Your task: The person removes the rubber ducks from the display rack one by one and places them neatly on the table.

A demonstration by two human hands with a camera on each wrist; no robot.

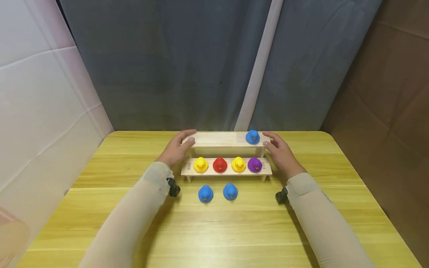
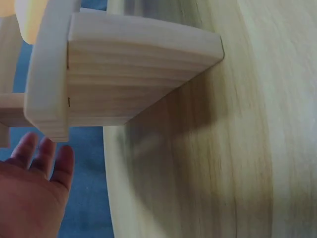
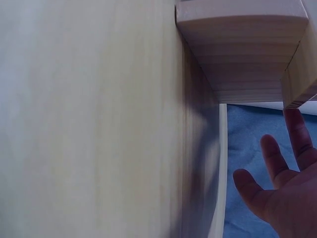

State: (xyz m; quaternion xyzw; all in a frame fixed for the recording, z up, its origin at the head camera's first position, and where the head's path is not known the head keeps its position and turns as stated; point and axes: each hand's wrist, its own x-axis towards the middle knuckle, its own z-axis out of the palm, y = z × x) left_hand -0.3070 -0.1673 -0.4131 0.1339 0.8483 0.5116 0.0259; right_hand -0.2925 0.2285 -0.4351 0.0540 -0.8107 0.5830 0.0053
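Over the counter (image 1: 251, 230), left hand (image 1: 175, 150) and right hand (image 1: 282, 154) bracket the upper shelf (image 1: 218, 139), fingers parted, grip unclear; an uneven nudge could topple its blue duck (image 1: 253, 137).

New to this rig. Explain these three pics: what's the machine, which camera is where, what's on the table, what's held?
No machine: a person's bare left hand and right hand. The wide picture is from a head-worn camera; the two close-ups are from cameras on the wrists. On the wooden table, the upper shelf carries a blue rubber duck. The lower shelf carries, left to right, a yellow, red, yellow and purple duck. Two blue ducks sit in front. The hands are at the upper shelf's ends; whether they grip or merely touch it isn't clear.
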